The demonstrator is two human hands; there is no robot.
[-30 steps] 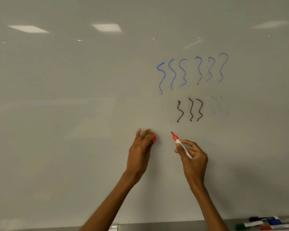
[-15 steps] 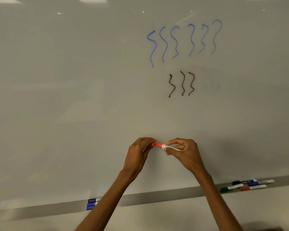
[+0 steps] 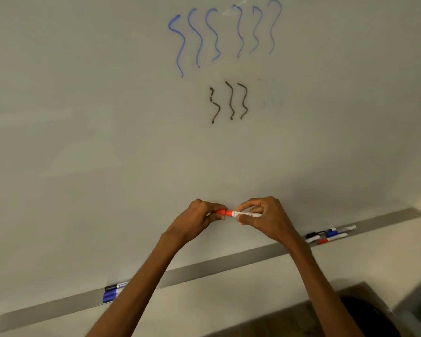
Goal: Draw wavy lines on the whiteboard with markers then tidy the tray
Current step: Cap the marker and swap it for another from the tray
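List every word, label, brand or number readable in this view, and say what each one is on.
No text can be read.
White-barrelled red marker held between both hands: dark print on the barrel, too blurred to read.
Black-capped marker at the left of the grey metal tray: label print too small to read.
Markers at the tray's right end: labels too small to read.
White whiteboard: only blue wavy lines and dark wavy lines, no words.

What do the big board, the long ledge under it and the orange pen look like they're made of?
The whiteboard looks like a glossy coated panel: ceiling lights glint near its top. Steel or melamine underneath, I cannot tell. The tray looks like matte grey metal, probably aluminium, flat and evenly dull. The orange marker looks like smooth plastic: white barrel, orange cap end.
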